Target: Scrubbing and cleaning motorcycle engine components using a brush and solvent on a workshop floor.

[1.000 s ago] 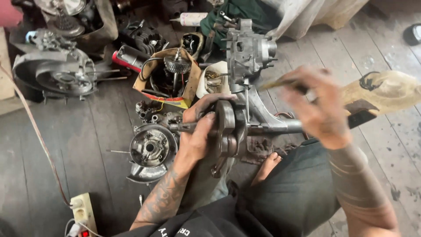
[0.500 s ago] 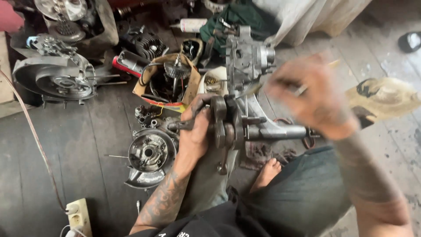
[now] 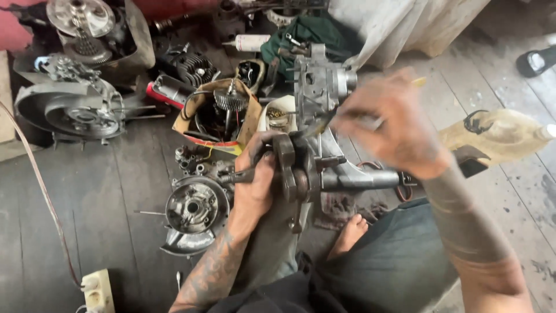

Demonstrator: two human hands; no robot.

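Observation:
My left hand [image 3: 258, 182] grips a greasy metal crankshaft [image 3: 307, 171] by its left shaft end, holding it over my lap. Its webs stand upright and its right shaft points toward my knee. My right hand [image 3: 394, 130] is blurred above the crankshaft and holds a thin stick-like tool [image 3: 324, 122] whose tip points down at the webs. Behind the crankshaft stands a grey engine casing [image 3: 318, 87].
A round engine cover [image 3: 191, 208] lies on the wooden floor left of my hand. A cardboard box with a gear [image 3: 223, 113], a large crankcase [image 3: 75, 113], a yellowish plastic jug [image 3: 498, 136] and a power strip [image 3: 95, 287] lie around. My bare foot [image 3: 347, 235] rests below.
My right hand has moved up and left over the crankshaft with the tool, in quick motion. My left hand keeps its hold on the crankshaft.

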